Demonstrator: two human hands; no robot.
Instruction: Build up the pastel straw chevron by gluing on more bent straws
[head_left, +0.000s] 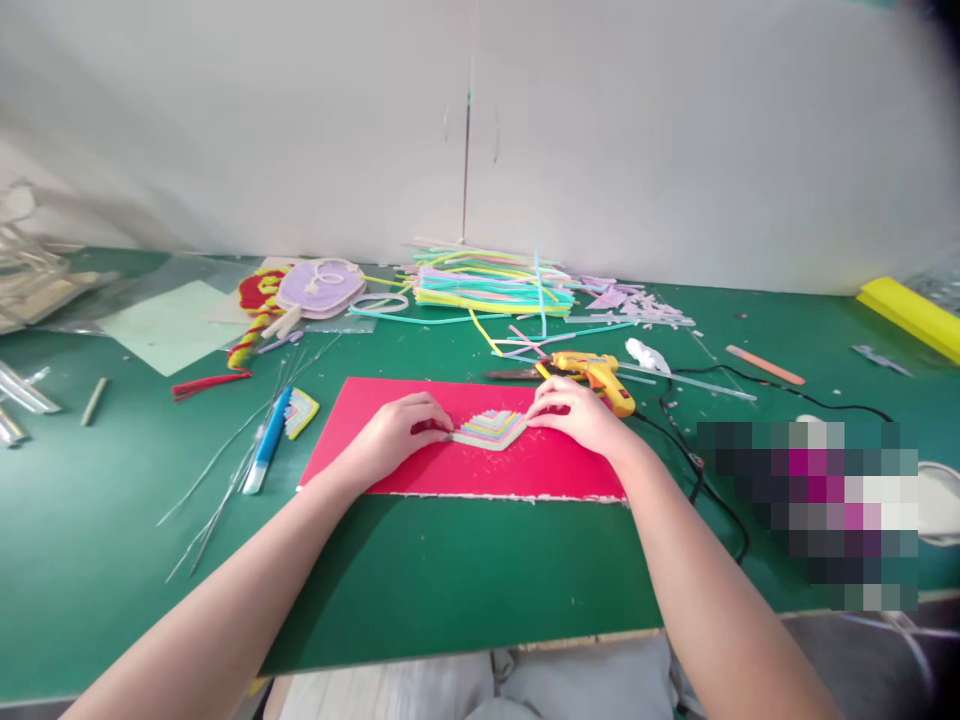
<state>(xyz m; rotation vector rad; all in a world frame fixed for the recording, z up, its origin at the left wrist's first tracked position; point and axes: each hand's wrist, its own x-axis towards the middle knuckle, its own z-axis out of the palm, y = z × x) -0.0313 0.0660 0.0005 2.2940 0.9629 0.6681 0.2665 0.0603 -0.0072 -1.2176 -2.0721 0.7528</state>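
A striped V-shaped piece [491, 430] of nested pastel strips, apparently pipe cleaners, lies on a red board [420, 475]. Pale green forms its outer edge, with pink, yellow and lilac rows inside. My left hand [401, 430] is closed in a pinch at the left end of the piece. At the opposite end, my right hand [574, 412] pinches the right tip between thumb and fingers. Just behind the right hand rests a yellow glue gun [596, 375]. Scissors [517, 375] lie beside it, partly hidden. The fingertips cover the ends of the outer strip.
A pile of pastel pipe cleaners [487, 285] lies at the back, with lilac offcuts [637, 303] to its right. Left are thin wires [225, 490], a blue-handled tool [268, 440], another striped piece [301, 412] and a lilac round craft [319, 287]. A black cord [735, 530] trails right.
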